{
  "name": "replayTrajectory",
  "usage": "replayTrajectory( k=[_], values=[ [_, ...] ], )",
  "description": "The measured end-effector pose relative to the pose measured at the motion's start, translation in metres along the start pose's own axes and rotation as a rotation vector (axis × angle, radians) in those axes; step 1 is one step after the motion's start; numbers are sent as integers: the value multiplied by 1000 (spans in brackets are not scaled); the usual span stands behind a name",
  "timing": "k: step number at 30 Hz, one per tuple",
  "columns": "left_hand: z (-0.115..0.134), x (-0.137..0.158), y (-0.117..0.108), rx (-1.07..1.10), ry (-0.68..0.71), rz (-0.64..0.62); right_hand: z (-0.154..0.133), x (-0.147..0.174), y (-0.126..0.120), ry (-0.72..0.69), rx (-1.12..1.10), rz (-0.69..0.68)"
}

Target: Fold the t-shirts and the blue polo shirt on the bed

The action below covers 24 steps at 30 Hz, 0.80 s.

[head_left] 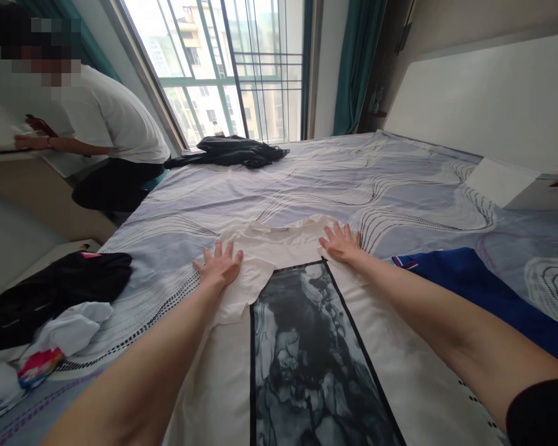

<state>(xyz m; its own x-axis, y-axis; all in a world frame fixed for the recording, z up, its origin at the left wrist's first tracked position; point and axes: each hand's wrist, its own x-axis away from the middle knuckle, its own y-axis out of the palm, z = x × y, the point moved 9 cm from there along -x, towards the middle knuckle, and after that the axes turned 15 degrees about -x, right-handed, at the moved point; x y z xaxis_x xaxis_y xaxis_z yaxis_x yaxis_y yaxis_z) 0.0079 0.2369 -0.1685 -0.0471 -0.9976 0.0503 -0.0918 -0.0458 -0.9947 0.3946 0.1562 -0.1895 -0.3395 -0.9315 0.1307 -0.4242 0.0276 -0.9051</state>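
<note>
A white T-shirt point(232, 371) with a large dark, marbled picture panel on its front lies spread on the bed, its collar pointing away from me. My left hand point(219, 265) rests flat near the shirt's left shoulder and sleeve, fingers spread. At the right shoulder, beside the collar, my right hand point(339, 243) presses down with its fingers apart. Neither hand grips the cloth. The left sleeve is folded over toward the panel. The shirt's lower part runs out of the picture at the bottom.
The bed point(316, 176) has a grey-lilac wavy sheet. Black clothing point(232, 152) lies at its far edge, a black garment point(65, 291) and white clothes point(74, 328) at left, a blue garment point(474, 285) and a white box point(539, 189) at right. A person point(116, 111) bends over a desk at left.
</note>
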Motion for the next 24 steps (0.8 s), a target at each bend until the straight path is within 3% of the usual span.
replayTrajectory(
  k=[3, 6, 8, 14, 19, 24],
  values=[
    [8, -19, -9, -3, 24, 100, -13, -24, -1, -45, 8, 47],
    [29, -32, -33, -28, 158, 390, -38, -45, -5, -227, 17, 163],
    [43, -41, -41, -35, 249, 491, -50, -55, -9, -318, 2, 240],
    [40, -73, -32, -12, 158, 385, -55, -74, -13, -386, -12, 314],
    [37, -48, -47, -9, 164, 445, -60, -49, -28, -401, 45, 423],
    [-1, 15, -105, 69, 179, 701, -57, 25, -78, -479, 61, 559]
  ],
)
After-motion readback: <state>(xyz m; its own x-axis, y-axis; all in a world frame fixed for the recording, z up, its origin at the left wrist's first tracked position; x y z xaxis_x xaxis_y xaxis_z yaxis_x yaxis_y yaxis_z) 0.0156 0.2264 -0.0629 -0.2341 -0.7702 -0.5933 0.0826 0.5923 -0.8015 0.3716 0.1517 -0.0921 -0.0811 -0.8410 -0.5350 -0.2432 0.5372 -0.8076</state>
